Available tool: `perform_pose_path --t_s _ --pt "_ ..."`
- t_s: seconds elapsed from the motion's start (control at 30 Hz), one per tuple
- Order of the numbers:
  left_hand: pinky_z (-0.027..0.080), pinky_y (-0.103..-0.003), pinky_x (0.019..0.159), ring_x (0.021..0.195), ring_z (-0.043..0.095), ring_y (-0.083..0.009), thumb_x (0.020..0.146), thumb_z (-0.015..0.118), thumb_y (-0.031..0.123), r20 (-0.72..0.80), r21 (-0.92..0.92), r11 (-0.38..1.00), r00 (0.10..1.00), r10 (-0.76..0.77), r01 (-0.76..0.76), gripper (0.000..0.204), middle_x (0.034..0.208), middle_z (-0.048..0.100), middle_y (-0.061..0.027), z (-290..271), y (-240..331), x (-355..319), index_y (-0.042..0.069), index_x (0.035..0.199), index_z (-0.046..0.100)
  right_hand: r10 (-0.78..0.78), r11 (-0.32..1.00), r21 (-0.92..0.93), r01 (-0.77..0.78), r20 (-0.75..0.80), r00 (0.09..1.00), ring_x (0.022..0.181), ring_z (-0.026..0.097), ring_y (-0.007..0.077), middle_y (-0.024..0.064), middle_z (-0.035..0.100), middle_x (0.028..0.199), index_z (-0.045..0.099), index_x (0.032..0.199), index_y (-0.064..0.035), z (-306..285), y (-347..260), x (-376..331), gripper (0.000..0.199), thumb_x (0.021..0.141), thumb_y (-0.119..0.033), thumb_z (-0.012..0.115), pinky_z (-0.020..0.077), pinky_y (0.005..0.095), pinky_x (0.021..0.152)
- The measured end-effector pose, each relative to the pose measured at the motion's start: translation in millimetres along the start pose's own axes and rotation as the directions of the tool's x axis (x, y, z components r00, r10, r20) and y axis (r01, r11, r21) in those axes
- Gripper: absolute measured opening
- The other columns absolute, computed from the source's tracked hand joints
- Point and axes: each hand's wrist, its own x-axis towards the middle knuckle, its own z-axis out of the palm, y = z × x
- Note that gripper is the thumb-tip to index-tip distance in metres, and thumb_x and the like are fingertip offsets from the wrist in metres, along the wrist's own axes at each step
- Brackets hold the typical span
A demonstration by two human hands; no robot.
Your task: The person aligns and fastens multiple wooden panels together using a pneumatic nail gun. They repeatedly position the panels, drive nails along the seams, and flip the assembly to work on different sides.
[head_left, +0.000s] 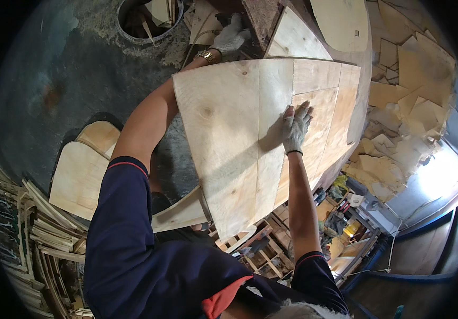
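A large pale plywood panel (229, 133) with a curved edge and several straight lines across it slants in front of me. My right hand (297, 127), in a grey-white work glove, lies flat on its face with the fingers stretched out. Beyond the panel's far left corner is my left hand (231, 38), also gloved, with a metal-banded watch (207, 55) at the wrist. Its fingers appear closed around a dark object (223, 19), which is mostly hidden and whose kind I cannot make out. A thin cable or hose (201, 36) runs close by.
A triangular plywood piece (299, 38) lies beyond the panel. Cut boards (77, 173) rest on the floor at left, beside stacked wood strips (53, 234). A round bin (121, 24) holds scraps; more offcuts (404, 106) pile up at right. A wooden rack (269, 252) stands below the panel.
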Motion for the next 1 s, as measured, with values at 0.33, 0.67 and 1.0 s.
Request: perform_pose_path --t_s 0.33,0.67,1.0 --pt "0.043 -0.044 0.098 0.114 0.057 -0.0404 0.094 0.054 0.035 0.073 -0.136 0.991 0.997 -0.010 0.020 0.060 0.126 0.057 -0.0240 -22 -9 -28 0.003 0.141 0.034 0.073 0.995 -0.067 -0.071 0.021 0.997 0.148 0.017 0.0569 0.0313 0.017 0.164 0.016 0.162 -0.0085 -4 -18 -1 0.087 0.098 -0.061 0.044 0.0198 0.0616 0.119" --pt "0.028 -0.035 0.120 0.142 0.041 -0.0303 0.107 0.043 0.031 0.413 0.474 0.870 0.838 -0.357 0.137 0.059 0.156 0.040 -0.0169 -271 -107 -150 0.001 0.156 0.029 0.064 0.984 0.169 -0.065 0.008 0.998 0.150 0.005 0.0587 0.0331 0.012 0.164 0.021 0.160 -0.0055 -10 -30 -7 0.097 0.093 -0.072 0.043 0.0047 0.0703 0.117" --pt "0.039 -0.035 0.106 0.129 0.052 -0.0274 0.105 0.051 0.023 -0.079 0.639 0.675 0.904 -0.420 0.370 0.051 0.143 0.055 -0.0178 -386 75 -405 -0.003 0.148 0.043 -0.281 0.836 0.530 0.141 0.194 0.940 0.146 0.034 0.0402 0.0263 0.044 0.151 0.050 0.142 -0.0019 -64 -2 -3 0.081 0.094 -0.067 0.047 0.0226 0.0566 0.119"
